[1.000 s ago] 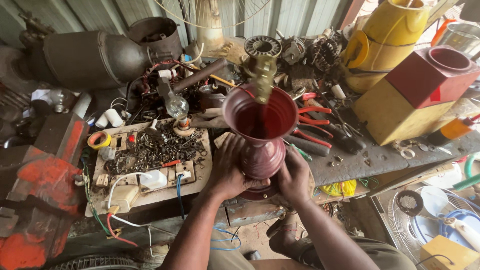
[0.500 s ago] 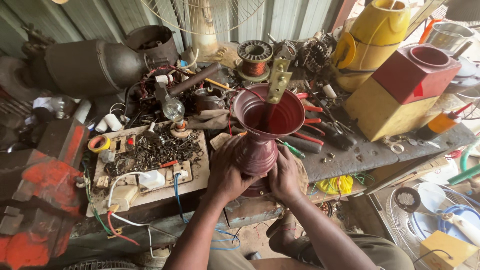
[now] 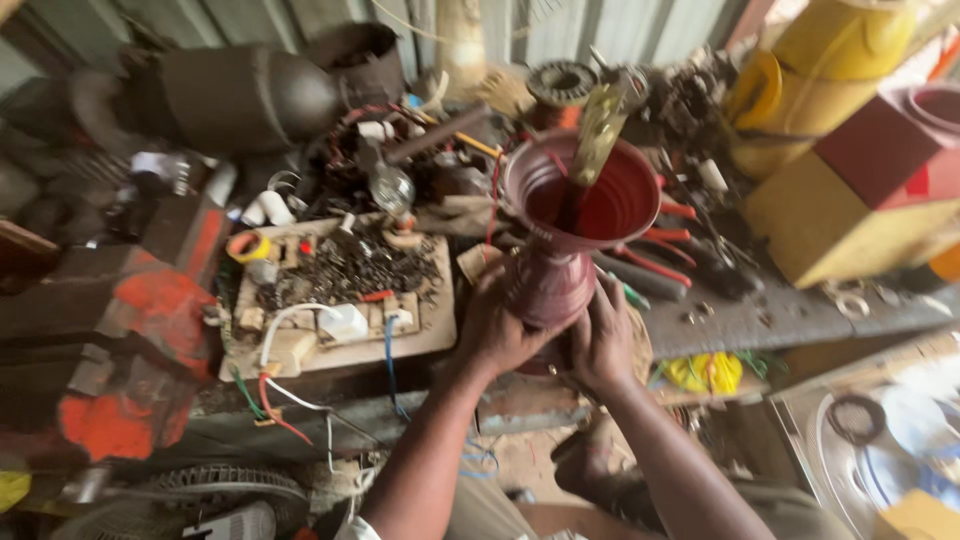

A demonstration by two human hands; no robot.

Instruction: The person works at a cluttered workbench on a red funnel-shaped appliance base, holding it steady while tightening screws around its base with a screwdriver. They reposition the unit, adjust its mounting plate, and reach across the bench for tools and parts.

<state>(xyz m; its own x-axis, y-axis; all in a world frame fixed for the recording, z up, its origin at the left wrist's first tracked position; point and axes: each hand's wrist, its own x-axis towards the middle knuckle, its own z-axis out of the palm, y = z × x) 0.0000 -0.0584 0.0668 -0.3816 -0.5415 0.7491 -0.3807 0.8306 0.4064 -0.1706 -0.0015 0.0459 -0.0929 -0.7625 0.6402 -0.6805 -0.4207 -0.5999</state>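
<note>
A dark red funnel-shaped metal housing [image 3: 575, 215] stands upright at the front of the cluttered bench, its wide mouth facing up. A brass-coloured perforated bar [image 3: 598, 130] sticks out of the mouth, leaning right. My left hand [image 3: 493, 325] wraps the narrow lower body from the left. My right hand [image 3: 605, 335] grips the same lower body from the right. Both forearms reach up from the bottom of the view.
A flat wooden tray [image 3: 430, 335] with screws, wires and small parts lies left of the housing. An orange-painted vise [image 3: 120, 350] is at far left, a dark metal cylinder [image 3: 245, 95] behind. Red-handled pliers [image 3: 660, 245], yellow and red housings [image 3: 860, 190] sit right.
The view has swung and blurred. The housing with the bar has tilted slightly and sits a little more to the right; both hands keep their grip on its lower body.
</note>
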